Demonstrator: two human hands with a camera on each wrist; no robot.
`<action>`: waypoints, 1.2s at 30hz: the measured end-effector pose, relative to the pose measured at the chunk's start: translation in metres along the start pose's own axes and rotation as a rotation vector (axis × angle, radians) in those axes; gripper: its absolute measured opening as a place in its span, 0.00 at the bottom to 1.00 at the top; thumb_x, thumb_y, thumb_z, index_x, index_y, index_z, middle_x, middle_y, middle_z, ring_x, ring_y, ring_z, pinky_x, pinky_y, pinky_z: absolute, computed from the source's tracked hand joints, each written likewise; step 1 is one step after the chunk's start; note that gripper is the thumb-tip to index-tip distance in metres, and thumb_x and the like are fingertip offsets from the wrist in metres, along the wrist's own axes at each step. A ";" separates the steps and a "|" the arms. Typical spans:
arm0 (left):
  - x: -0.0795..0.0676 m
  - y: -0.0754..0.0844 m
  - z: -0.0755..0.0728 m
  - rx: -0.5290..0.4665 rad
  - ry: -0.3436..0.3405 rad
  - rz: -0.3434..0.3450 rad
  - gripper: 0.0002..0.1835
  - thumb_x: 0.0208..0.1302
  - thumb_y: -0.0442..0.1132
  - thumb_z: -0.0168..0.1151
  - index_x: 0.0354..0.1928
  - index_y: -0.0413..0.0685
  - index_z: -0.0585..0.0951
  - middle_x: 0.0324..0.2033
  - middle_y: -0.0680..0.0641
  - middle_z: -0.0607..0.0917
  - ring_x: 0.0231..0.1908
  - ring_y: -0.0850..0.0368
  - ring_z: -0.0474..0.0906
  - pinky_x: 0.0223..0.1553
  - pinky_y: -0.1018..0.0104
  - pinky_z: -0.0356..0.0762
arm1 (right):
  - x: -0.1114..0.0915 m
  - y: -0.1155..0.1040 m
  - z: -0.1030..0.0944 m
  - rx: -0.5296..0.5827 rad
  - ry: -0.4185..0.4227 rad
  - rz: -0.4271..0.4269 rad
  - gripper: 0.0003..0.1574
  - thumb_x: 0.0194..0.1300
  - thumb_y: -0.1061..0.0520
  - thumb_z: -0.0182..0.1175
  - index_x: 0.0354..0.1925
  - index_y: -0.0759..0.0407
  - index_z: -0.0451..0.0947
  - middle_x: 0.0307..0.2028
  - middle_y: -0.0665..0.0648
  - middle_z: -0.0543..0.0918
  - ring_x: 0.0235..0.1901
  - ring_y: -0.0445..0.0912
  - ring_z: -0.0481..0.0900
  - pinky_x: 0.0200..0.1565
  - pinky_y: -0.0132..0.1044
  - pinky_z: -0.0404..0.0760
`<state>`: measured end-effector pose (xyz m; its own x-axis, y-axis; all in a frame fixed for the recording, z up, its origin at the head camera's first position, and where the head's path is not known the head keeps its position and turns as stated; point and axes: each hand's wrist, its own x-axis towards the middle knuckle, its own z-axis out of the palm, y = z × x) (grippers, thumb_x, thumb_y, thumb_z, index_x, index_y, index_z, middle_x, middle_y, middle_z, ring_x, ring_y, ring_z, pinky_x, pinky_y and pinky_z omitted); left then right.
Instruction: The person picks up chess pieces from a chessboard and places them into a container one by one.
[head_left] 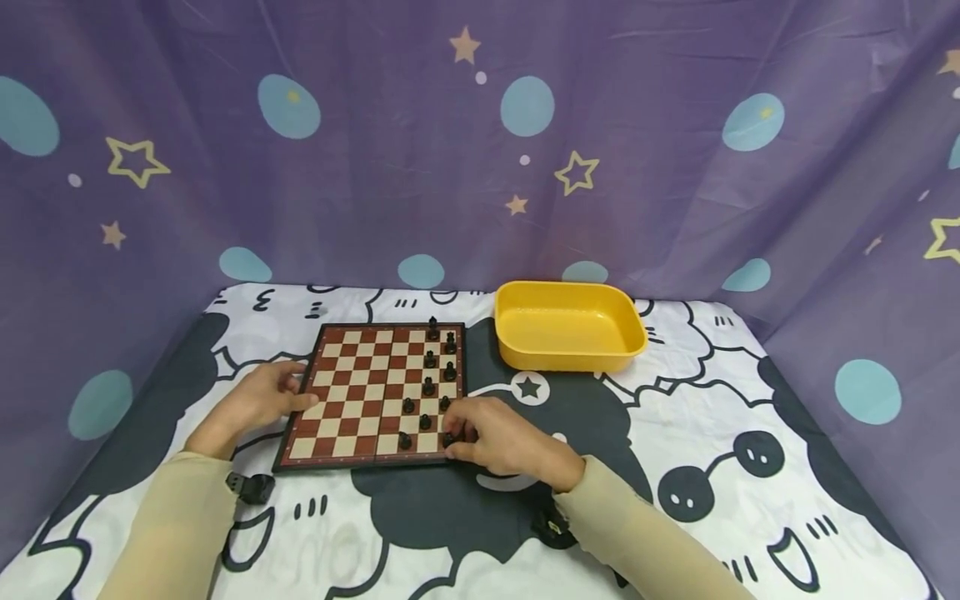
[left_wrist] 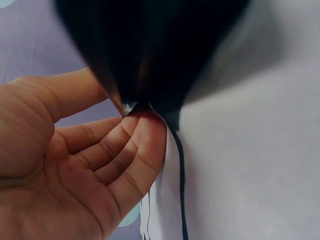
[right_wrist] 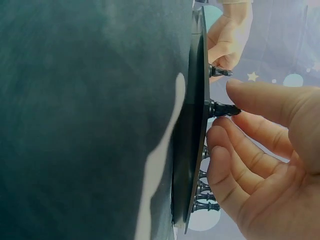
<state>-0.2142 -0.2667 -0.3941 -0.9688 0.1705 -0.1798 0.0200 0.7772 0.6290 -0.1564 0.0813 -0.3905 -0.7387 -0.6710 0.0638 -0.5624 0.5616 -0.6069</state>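
Note:
A brown and cream chessboard [head_left: 351, 392] lies on the table, with several black chess pieces [head_left: 428, 385] standing on its right half. My left hand [head_left: 258, 398] holds the board's left edge, thumb over the top and fingers at the side. The left wrist view shows that hand [left_wrist: 95, 155] against the dark board edge [left_wrist: 150, 60]. At the board's near right corner, the thumb and fingers of my right hand [head_left: 498, 437] curl round a black chess piece [right_wrist: 223, 109]. That piece stands upright, its base at the board. Another black piece [right_wrist: 220, 71] stands beside it.
Behind and right of the board sits a yellow plastic tub [head_left: 570, 358]. A black and white cartoon cloth [head_left: 600, 500] covers the table, and a purple curtain [head_left: 420, 183] with stars and ovals hangs behind it.

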 end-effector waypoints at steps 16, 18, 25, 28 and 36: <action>0.001 0.001 0.000 -0.010 -0.002 -0.019 0.41 0.53 0.47 0.65 0.61 0.27 0.59 0.35 0.41 0.71 0.32 0.52 0.69 0.31 0.62 0.68 | 0.001 0.001 0.003 -0.103 0.052 -0.033 0.09 0.59 0.58 0.59 0.40 0.51 0.76 0.33 0.43 0.76 0.30 0.33 0.71 0.33 0.27 0.71; 0.000 0.000 0.000 -0.017 0.000 -0.018 0.41 0.53 0.47 0.65 0.61 0.27 0.59 0.35 0.41 0.71 0.32 0.52 0.69 0.31 0.62 0.68 | 0.001 0.001 0.003 -0.106 0.057 -0.033 0.08 0.59 0.58 0.59 0.40 0.51 0.76 0.33 0.44 0.76 0.30 0.33 0.71 0.33 0.26 0.71; 0.001 0.000 -0.001 -0.010 0.005 -0.013 0.41 0.53 0.46 0.65 0.61 0.27 0.59 0.35 0.42 0.71 0.33 0.52 0.69 0.31 0.62 0.68 | 0.002 0.002 0.002 -0.116 0.078 -0.046 0.08 0.59 0.60 0.58 0.38 0.51 0.77 0.32 0.43 0.76 0.29 0.33 0.71 0.32 0.26 0.71; 0.001 0.000 -0.001 -0.008 0.008 -0.011 0.41 0.53 0.46 0.65 0.61 0.27 0.59 0.35 0.42 0.72 0.33 0.52 0.69 0.31 0.61 0.68 | 0.003 0.002 0.002 -0.116 0.083 -0.044 0.07 0.59 0.60 0.58 0.37 0.50 0.77 0.31 0.42 0.75 0.28 0.33 0.71 0.31 0.26 0.71; 0.001 -0.001 0.001 -0.014 0.002 -0.017 0.41 0.53 0.46 0.65 0.61 0.27 0.59 0.35 0.42 0.72 0.33 0.52 0.69 0.32 0.61 0.68 | -0.002 0.000 -0.004 -0.106 0.101 -0.031 0.08 0.60 0.59 0.58 0.40 0.53 0.77 0.34 0.44 0.76 0.29 0.34 0.71 0.32 0.26 0.72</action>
<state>-0.2149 -0.2665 -0.3956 -0.9694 0.1566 -0.1892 0.0004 0.7714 0.6363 -0.1570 0.0846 -0.3875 -0.7508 -0.6398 0.1641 -0.6179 0.5926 -0.5168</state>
